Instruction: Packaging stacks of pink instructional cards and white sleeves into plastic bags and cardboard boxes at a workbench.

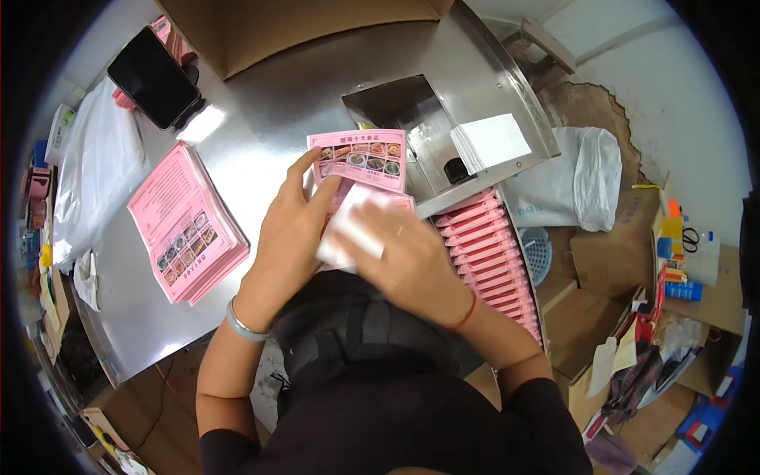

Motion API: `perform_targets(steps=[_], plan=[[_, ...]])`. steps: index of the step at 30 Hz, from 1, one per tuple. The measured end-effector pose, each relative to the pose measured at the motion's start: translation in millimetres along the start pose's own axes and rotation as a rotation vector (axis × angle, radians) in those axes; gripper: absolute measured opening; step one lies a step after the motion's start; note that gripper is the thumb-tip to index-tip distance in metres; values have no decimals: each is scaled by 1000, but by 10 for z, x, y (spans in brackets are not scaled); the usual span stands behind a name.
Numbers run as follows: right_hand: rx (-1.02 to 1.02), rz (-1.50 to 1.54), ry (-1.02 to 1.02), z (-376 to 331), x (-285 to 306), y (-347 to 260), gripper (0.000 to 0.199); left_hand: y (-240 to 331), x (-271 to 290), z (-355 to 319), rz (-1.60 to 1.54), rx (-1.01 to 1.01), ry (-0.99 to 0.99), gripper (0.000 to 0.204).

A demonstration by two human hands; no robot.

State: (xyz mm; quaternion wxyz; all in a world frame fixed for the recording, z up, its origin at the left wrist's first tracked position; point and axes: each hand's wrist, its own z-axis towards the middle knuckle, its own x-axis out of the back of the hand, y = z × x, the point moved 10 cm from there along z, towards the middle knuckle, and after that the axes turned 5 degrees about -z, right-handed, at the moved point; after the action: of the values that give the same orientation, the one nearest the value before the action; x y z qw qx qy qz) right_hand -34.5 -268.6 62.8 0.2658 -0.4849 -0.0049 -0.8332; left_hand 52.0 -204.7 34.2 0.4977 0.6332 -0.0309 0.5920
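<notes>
My left hand (289, 229) rests on a pink printed leaflet (360, 158) lying on the steel table (261, 111), thumb and fingers pinching its lower left edge. My right hand (412, 257) presses a white folded napkin (348, 226) onto the lower part of the same leaflet. The part of the leaflet under both hands is hidden.
A stack of pink leaflets (186, 226) lies at the left. A row of folded pink packets (487, 245) runs along the table's right edge. A pile of white napkins (491, 142) sits on a steel tray (396, 103). A dark phone (154, 75) leans at the back left. Cardboard boxes (602, 253) stand right.
</notes>
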Motion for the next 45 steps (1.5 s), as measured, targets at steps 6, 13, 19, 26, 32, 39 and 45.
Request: perform_targets(steps=[6, 13, 19, 26, 32, 39, 45], plan=[[-210, -116, -381, 384, -571, 1199, 20, 752, -202, 83, -313, -280, -5, 59], [-494, -414, 354, 27, 647, 1283, 19, -881, 1183, -887, 184, 371, 563, 39], [-512, -620, 194, -112, 496, 1512, 25, -971, 1240, -867, 629, 407, 387, 23], [-424, -560, 111, -59, 549, 1447, 20, 252, -271, -71, 126, -4, 173, 43], [-428, -522, 136, -124, 588, 1558, 23, 172, -237, -154, 147, 12, 134, 36], [-368, -394, 93, -138, 717, 1672, 26, 207, -182, -171, 111, 9, 230, 40], [-100, -22, -1, 103, 261, 383, 30, 8, -107, -273, 214, -33, 75, 44]])
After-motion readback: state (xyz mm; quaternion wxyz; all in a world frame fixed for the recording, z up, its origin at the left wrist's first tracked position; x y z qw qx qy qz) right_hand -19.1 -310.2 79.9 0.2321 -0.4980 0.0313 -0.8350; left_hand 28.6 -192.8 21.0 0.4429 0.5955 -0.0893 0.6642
